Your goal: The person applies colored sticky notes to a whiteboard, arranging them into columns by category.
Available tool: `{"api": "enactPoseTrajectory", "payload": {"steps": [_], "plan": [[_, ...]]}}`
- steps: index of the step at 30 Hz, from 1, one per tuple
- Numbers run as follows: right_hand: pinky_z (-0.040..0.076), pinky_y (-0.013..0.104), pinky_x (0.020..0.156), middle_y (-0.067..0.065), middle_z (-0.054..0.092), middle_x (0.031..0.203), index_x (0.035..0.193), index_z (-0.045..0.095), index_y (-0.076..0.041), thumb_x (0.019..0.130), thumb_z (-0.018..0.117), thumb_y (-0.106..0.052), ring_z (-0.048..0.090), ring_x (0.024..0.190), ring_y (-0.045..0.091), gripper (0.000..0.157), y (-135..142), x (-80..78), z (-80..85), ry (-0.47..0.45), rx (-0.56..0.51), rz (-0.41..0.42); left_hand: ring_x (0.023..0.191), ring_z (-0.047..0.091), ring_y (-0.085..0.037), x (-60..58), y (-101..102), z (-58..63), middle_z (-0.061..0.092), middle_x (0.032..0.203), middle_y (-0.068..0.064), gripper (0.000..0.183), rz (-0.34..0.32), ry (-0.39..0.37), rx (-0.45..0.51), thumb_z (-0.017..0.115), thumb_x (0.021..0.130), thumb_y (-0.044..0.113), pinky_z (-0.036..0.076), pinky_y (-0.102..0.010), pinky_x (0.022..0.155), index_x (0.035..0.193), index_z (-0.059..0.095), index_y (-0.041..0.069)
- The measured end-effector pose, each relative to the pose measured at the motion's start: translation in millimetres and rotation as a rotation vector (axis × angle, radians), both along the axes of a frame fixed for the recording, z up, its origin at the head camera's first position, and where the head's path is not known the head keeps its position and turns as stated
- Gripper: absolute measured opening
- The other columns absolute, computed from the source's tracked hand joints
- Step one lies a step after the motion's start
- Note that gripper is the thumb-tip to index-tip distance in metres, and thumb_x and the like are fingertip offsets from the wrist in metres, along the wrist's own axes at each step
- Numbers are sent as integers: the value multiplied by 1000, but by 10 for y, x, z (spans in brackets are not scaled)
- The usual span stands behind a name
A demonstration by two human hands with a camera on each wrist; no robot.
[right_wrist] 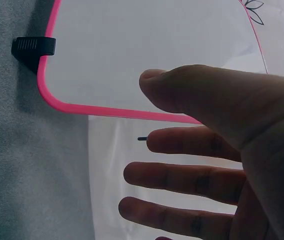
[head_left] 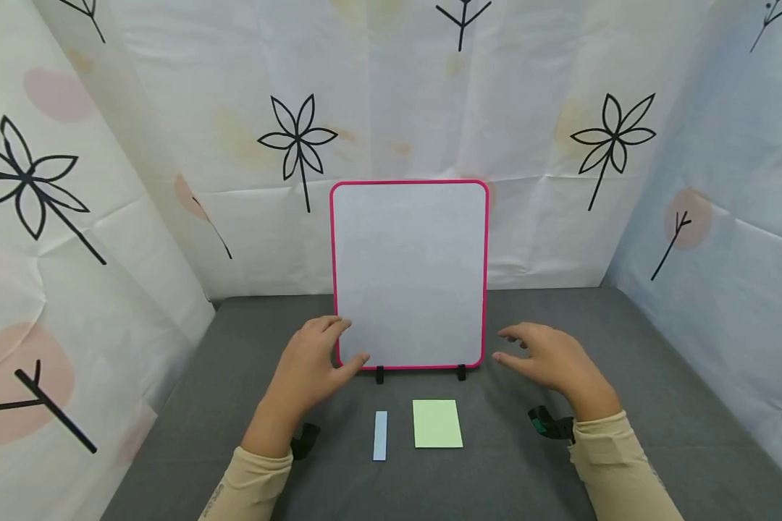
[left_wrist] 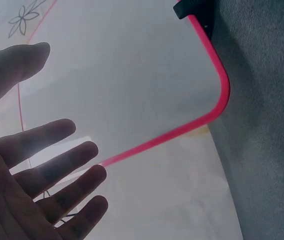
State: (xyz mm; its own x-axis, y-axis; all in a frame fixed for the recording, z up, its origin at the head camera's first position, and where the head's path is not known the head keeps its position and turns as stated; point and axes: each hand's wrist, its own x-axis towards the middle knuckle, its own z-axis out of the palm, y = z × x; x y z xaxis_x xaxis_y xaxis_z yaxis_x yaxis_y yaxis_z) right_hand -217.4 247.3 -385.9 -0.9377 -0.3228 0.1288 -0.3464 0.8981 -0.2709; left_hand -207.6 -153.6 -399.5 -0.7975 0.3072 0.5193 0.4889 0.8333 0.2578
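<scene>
A whiteboard (head_left: 410, 275) with a pink frame stands upright on the dark grey table, its lower edge held by two small black feet (head_left: 461, 373). My left hand (head_left: 313, 359) is at the board's lower left corner, fingers and thumb spread apart; in the left wrist view nothing lies in its palm. To the right of the board, my right hand (head_left: 550, 362) hovers with thumb and fingers parted and holds nothing. On the table in front of the board lie a light green square sticky note (head_left: 437, 424) and a narrow light blue paper strip (head_left: 380, 435).
Pale fabric walls (head_left: 534, 239) with printed flowers and leaves enclose the grey table (head_left: 508, 477) at the back and both sides. Each wrist wears a black camera mount (head_left: 550, 423).
</scene>
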Motion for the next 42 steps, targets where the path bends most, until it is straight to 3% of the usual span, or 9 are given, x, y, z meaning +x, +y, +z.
{"api": "enactPoseTrajectory", "payload": {"steps": [13, 26, 33, 42], "plan": [[60, 49, 87, 6, 76, 116, 120, 76, -8, 93, 82, -33, 71, 103, 25, 37, -143, -8, -65, -54, 21, 82, 118, 68, -38, -8, 106, -67, 74, 120, -14, 52, -70, 50, 8, 87, 86, 35, 58, -55, 99, 124, 75, 1], [60, 46, 86, 6, 77, 113, 117, 76, -6, 89, 86, -27, 71, 101, 23, 37, -258, 8, -147, -108, -1, 125, 119, 67, -33, 58, 314, -141, 73, 124, -11, 53, -120, -69, -37, 85, 89, 37, 56, -52, 102, 127, 74, 2], [59, 45, 91, 5, 75, 116, 119, 75, -6, 89, 86, -25, 70, 105, 24, 38, -309, 4, -180, -179, -64, 175, 120, 66, -31, 91, 403, -221, 72, 124, -9, 53, -167, -86, -82, 84, 89, 39, 56, -48, 101, 126, 74, 3], [60, 46, 91, 4, 75, 114, 118, 75, -6, 87, 88, -23, 71, 104, 23, 38, -428, 51, -212, -204, -59, 194, 110, 69, -25, 132, 504, -296, 74, 118, -6, 48, -255, -105, -97, 85, 89, 34, 58, -42, 96, 125, 74, 4]]}}
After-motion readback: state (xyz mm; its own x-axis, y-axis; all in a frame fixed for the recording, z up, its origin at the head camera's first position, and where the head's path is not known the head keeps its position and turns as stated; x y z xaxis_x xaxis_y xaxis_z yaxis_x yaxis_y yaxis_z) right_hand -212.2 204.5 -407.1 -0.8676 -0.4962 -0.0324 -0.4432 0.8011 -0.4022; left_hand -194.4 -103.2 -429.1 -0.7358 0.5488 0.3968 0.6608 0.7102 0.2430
